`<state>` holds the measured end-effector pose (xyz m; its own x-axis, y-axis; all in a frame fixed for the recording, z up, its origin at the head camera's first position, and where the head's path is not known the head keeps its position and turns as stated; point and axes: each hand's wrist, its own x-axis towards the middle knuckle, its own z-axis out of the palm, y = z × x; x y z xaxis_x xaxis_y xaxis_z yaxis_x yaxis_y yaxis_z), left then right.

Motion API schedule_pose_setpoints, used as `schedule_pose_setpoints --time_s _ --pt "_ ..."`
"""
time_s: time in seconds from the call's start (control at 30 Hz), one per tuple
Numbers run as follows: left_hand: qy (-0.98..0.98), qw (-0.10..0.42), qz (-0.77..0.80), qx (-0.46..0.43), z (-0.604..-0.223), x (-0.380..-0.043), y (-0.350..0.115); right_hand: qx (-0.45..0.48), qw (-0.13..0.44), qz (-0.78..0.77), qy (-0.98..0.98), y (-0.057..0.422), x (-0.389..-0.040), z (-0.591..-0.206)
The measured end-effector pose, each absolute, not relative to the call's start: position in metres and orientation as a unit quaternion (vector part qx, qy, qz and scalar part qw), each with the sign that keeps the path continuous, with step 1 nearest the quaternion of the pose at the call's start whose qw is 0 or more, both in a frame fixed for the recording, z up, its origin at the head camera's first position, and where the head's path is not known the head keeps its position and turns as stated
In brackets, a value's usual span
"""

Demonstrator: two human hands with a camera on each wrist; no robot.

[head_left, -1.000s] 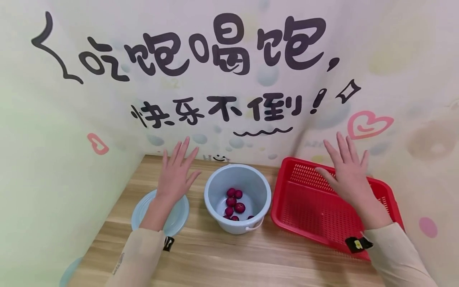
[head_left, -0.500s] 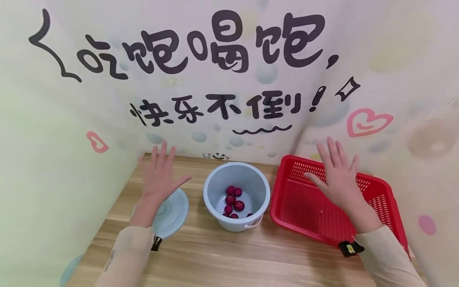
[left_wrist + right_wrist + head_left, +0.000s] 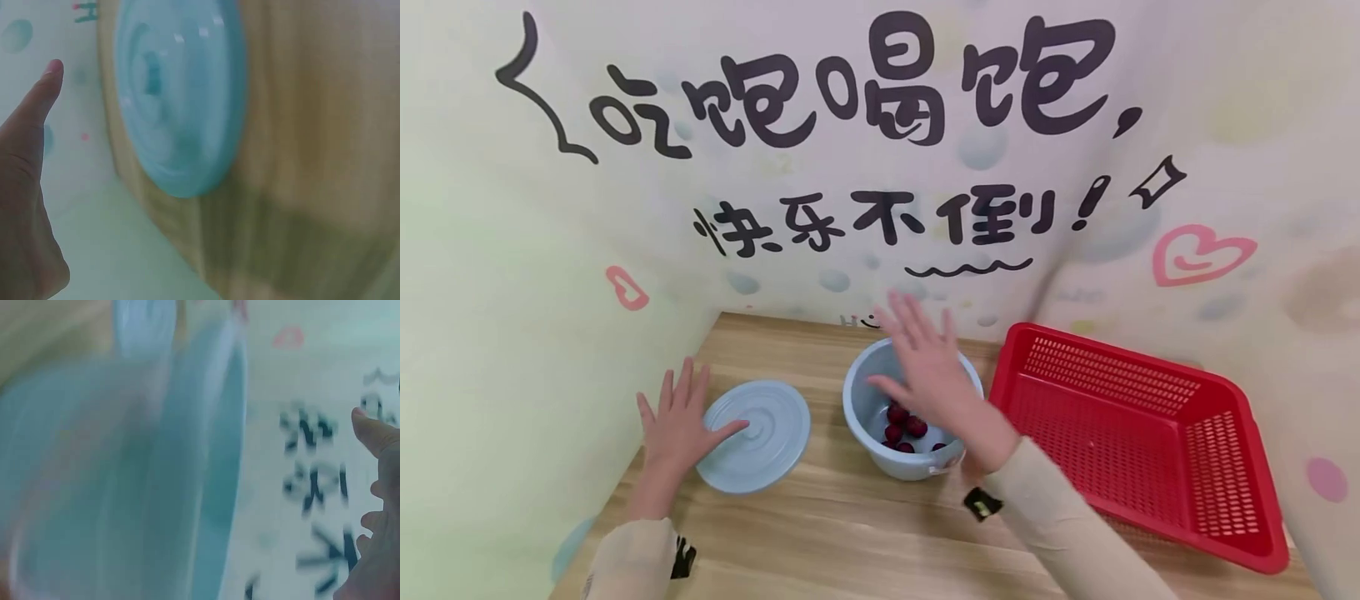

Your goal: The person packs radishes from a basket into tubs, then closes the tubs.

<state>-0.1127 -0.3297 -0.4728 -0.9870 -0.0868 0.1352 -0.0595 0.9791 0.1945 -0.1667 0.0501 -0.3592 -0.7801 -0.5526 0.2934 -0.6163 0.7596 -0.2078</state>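
My left hand [image 3: 675, 433] hovers at the left side of a round light-blue lid [image 3: 767, 442], its fingers spread and its thumb overlapping the lid's edge in the head view. The left wrist view shows the lid [image 3: 181, 94] lying on the table, with the thumb apart from it. Above a light-blue bucket [image 3: 880, 454] my right hand [image 3: 936, 375] is stretched out, fingers extended and holding nothing. Several dark red round fruits [image 3: 916, 427] lie at the bucket's bottom, partly hidden by that hand. In the right wrist view the bucket [image 3: 125, 487] is blurred and close.
A red perforated plastic basket [image 3: 1097, 450] stands right of the bucket on the wooden table [image 3: 820, 542]. Behind rises a wall covering [image 3: 850, 167] with large black characters. A light-blue object [image 3: 571, 550] shows partly at the table's left edge.
My right hand has swung left from over the red basket to above the bucket. My left hand has moved left and nearer to me, uncovering most of the lid.
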Motion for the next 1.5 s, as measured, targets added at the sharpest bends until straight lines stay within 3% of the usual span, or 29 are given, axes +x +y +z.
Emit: schedule_pose_setpoints --time_s 0.2,0.33,0.43,0.57,0.67,0.8,1.03,1.3,1.5 --pt "-0.994 0.043 -0.093 0.043 -0.498 -0.096 -0.343 0.409 0.111 0.156 -0.892 -0.032 -0.137 -0.376" --pt "-0.993 0.016 -0.108 0.048 -0.509 -0.089 -0.345 0.449 0.089 0.184 -0.870 -0.066 -0.120 -0.409" --pt "-0.991 -0.003 -0.121 0.057 -0.512 -0.085 -0.343 0.420 0.033 0.207 -0.883 -0.077 -0.112 -0.445" --pt "-0.988 -0.027 -0.139 0.069 -0.511 -0.082 -0.340 0.314 -0.086 0.273 -0.905 -0.078 -0.106 -0.489" --pt "-0.985 -0.039 -0.150 0.073 -0.511 -0.082 -0.339 0.253 -0.147 0.329 -0.898 -0.078 -0.105 -0.505" --pt "-0.978 -0.065 -0.186 0.070 -0.510 -0.082 -0.338 0.247 -0.185 0.370 -0.876 -0.077 -0.106 -0.511" --pt "-0.951 -0.095 -0.279 0.091 -0.504 -0.083 -0.339 0.250 -0.196 0.448 -0.836 -0.084 -0.106 -0.518" --pt "-0.936 -0.072 -0.321 0.123 -0.511 -0.091 -0.328 0.160 -0.106 0.506 -0.841 -0.086 -0.105 -0.523" --pt "-0.927 -0.082 -0.344 0.123 -0.513 -0.091 -0.325 0.097 -0.124 0.536 -0.830 -0.083 -0.110 -0.523"
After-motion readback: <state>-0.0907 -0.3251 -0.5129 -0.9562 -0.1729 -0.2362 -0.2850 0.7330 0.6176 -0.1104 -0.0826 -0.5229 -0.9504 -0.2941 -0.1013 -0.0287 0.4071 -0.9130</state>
